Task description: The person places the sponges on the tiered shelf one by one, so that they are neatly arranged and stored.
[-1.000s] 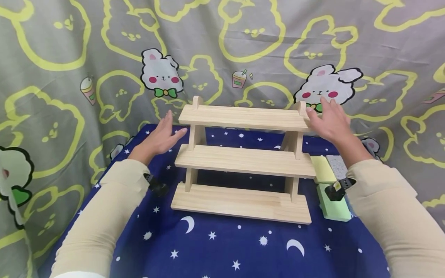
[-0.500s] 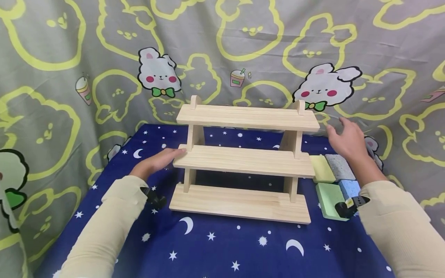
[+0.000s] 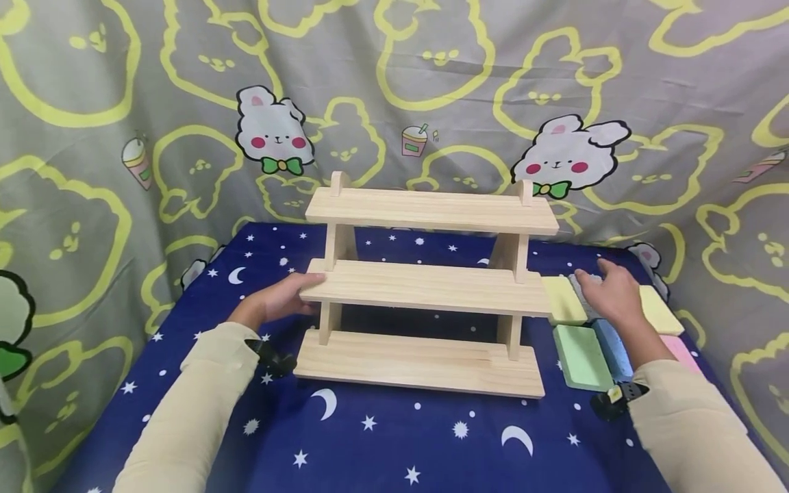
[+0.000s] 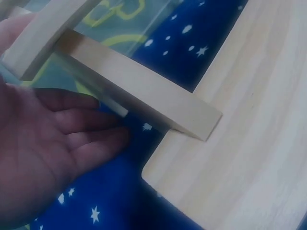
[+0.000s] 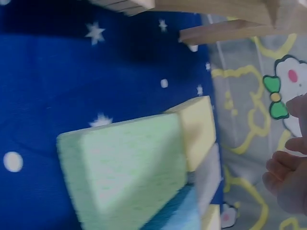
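A three-tier wooden shelf [image 3: 425, 286] stands on the table. My left hand [image 3: 280, 298] holds the left end of its middle board, thumb on top and fingers underneath; in the left wrist view the hand's fingers [image 4: 91, 139] stretch out below the board. Over the sponges to the right of the shelf hovers my right hand [image 3: 613, 296], fingers loose with nothing in them. Beneath and around it lie a green sponge [image 3: 582, 357], a blue sponge [image 3: 610, 346], a yellow sponge [image 3: 562, 301] and a partly hidden grey sponge [image 3: 581, 286].
Farther right, another yellow sponge [image 3: 661, 311] and a pink sponge [image 3: 679, 350] are partly covered by the right arm. A blue star-patterned cloth [image 3: 345, 445] covers the table. A grey curtain [image 3: 370, 61] with rabbit drawings hangs behind.
My left hand has come down from beside the top board to the middle board's end and taken hold. My right hand has left the top board's right end and lowered toward the sponges.
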The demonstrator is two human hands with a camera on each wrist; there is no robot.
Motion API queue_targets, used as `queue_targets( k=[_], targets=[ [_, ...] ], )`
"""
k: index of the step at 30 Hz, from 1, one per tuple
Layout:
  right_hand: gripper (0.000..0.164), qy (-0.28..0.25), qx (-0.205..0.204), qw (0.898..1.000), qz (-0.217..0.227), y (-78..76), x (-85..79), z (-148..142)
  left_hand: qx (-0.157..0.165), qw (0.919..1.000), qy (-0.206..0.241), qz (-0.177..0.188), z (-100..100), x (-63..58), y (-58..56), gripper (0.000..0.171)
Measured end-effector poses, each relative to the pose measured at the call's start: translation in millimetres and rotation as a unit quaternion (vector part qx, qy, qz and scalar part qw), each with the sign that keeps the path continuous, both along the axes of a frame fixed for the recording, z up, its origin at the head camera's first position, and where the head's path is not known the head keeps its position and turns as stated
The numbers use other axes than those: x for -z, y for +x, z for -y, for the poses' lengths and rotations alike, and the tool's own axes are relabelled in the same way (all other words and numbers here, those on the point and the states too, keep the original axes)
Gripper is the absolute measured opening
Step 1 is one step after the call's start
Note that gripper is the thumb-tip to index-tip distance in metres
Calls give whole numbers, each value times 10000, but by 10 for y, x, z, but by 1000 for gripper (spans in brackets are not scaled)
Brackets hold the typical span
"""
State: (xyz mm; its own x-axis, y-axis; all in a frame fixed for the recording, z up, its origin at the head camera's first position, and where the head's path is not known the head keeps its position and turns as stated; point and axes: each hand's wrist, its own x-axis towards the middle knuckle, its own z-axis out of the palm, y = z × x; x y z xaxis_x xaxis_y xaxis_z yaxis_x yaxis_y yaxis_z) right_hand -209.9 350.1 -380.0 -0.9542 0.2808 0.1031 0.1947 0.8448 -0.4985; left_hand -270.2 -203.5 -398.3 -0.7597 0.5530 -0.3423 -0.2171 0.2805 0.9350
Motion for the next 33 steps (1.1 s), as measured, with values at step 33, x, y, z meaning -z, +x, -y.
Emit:
queue_targets(
  k=[33],
  targets=[
    [37, 943, 50, 9945, -457, 137, 775, 114, -185, 9998, 111, 54, -28, 57, 11, 63]
  ],
)
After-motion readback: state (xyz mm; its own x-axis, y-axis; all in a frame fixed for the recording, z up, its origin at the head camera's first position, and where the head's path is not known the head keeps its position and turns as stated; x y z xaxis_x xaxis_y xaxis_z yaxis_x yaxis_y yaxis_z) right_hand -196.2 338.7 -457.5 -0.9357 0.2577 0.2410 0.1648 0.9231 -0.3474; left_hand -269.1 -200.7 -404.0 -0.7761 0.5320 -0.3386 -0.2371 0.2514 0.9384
